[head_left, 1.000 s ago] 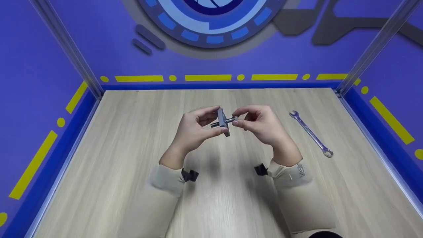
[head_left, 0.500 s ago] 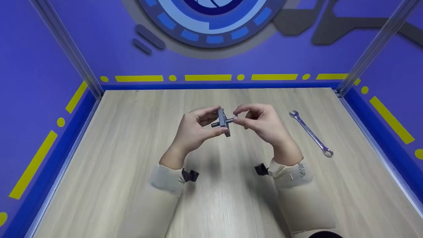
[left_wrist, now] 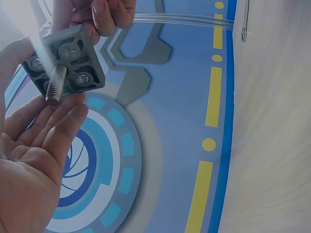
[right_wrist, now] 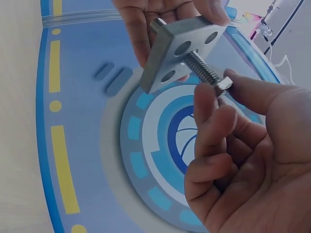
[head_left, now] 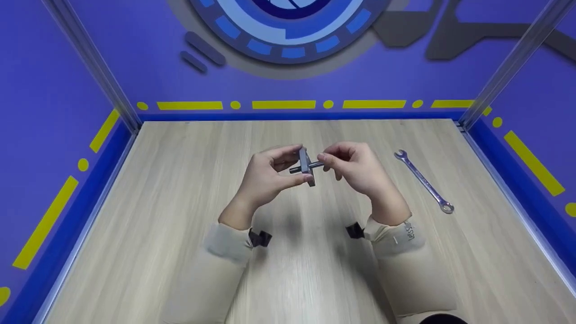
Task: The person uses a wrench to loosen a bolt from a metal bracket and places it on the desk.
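Note:
My left hand (head_left: 265,177) holds a grey square plate (right_wrist: 160,58) by its edges, thumb on one side and fingers on the other, above the table. The plate has several holes, and its other face (left_wrist: 73,63) is ribbed. A threaded hex bolt (right_wrist: 201,68) runs through the middle, its threaded end (left_wrist: 56,87) sticking out on the left hand's side. Between thumb and index finger, my right hand (head_left: 355,168) pinches the bolt's head (right_wrist: 224,85). A length of shank shows between that head and the plate. In the head view the right fingers hide the head.
A combination wrench (head_left: 424,181) lies on the wooden table (head_left: 157,225) to the right of my right hand. Blue-purple panels (head_left: 288,85) with metal corner posts enclose the table at the back and sides. A black round object (head_left: 443,318) shows at the bottom edge.
My right thumb and index finger have shifted along each other at the bolt's head, the index finger lifting and coming back. The left hand keeps the plate almost still.

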Demonstrator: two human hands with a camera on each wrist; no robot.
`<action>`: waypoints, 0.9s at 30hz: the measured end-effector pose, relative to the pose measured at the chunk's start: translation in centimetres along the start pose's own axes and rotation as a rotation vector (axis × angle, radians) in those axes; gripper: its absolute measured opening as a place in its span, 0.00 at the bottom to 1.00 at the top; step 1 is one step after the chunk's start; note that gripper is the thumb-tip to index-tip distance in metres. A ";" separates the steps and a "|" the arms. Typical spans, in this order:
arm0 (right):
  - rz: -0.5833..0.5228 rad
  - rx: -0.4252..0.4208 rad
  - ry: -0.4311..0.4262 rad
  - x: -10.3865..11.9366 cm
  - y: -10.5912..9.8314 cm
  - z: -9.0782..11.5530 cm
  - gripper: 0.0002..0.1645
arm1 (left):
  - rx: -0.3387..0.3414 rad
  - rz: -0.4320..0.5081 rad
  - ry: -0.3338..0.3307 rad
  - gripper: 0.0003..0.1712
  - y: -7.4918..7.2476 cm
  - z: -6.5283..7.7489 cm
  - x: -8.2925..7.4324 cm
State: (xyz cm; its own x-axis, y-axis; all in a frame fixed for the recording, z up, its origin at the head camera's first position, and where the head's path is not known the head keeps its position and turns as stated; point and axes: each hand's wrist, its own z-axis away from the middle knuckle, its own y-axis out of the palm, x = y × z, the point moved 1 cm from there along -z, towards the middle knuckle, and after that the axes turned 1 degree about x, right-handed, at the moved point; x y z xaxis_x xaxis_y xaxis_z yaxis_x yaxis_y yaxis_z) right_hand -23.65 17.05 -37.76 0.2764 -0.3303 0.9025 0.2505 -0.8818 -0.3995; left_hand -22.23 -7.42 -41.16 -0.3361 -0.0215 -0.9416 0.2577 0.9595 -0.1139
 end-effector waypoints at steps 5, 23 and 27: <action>-0.016 -0.001 -0.040 0.2 -0.1 0.2 0.10 | -0.010 -0.003 -0.006 0.40 -0.2 0.0 -0.1; 0.065 0.006 0.040 -0.2 0.1 0.0 0.18 | -0.018 0.004 0.001 0.41 -0.2 0.1 -0.3; 0.063 0.007 0.134 -0.4 0.4 -0.1 0.33 | -0.010 -0.006 0.001 0.41 0.0 0.1 -0.3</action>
State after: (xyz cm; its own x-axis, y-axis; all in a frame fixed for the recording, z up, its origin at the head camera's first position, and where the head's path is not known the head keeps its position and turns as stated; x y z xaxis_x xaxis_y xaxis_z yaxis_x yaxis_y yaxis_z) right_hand -23.79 16.76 -38.22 0.1652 -0.4273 0.8889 0.2435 -0.8557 -0.4566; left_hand -22.06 -7.41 -40.92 -0.3388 -0.0265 -0.9405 0.2469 0.9621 -0.1161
